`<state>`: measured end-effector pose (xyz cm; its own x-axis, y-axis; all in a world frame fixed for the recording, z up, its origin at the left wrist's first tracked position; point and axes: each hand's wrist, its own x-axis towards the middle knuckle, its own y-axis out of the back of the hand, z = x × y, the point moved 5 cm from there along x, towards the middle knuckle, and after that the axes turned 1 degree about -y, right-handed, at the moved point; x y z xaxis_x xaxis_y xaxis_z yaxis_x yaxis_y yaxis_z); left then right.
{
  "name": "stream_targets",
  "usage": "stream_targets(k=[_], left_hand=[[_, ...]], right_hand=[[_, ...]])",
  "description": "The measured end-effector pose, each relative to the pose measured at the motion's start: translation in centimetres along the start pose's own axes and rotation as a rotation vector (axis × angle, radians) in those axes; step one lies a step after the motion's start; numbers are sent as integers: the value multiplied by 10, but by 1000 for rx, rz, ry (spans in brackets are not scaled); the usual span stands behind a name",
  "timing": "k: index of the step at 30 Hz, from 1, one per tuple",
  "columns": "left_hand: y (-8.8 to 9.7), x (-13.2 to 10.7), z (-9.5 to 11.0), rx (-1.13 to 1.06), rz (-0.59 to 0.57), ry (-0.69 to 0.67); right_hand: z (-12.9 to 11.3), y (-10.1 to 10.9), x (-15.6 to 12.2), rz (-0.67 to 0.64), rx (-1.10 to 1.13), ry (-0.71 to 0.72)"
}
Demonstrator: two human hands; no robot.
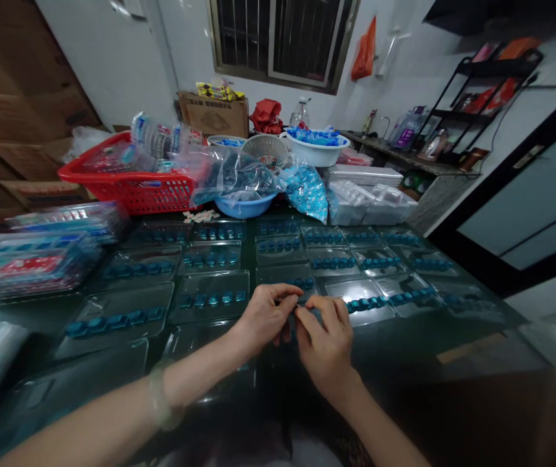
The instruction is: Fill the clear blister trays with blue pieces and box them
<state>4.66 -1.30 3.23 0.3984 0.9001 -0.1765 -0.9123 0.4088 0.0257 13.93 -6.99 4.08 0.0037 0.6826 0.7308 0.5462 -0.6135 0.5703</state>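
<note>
My left hand [268, 313] and my right hand [325, 335] meet over the table, fingertips pinched together at one spot. Whatever sits between them is too small and too covered to name. A pale bangle [161, 395] circles my left wrist. Around the hands lie clear plastic trays, each with a row of small blue-green pieces. One such tray [214, 285] lies left of my left hand, another tray [340, 288] right of my right hand. A further tray [278, 271] is partly hidden behind my fingers.
A red basket [146, 194] of packages, a blue basin [246, 206] under plastic bags and a white basin [316, 152] of blue items stand at the back. Stacked packages [29, 263] lie left. White plastic trays [372, 201] are piled back right. Cardboard boxes [15, 123] rise at far left.
</note>
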Motion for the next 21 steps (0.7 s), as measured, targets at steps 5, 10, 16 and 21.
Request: stream_targets(k=[5,10,16,21], left_hand=[[-4,-5,0,-49,-146,-23],[-1,-14,7,-80,-292,-61],[5,-9,-1,-44,-225,-69],[-2,-4,-13,-251,-230,-8]], right_hand=[[19,0,3,-53,352,-272],[39,-12,0,-181,1033,-661],[36,-26,-11,-249,1389,-864],[36,-32,-14,-238,1428,-953]])
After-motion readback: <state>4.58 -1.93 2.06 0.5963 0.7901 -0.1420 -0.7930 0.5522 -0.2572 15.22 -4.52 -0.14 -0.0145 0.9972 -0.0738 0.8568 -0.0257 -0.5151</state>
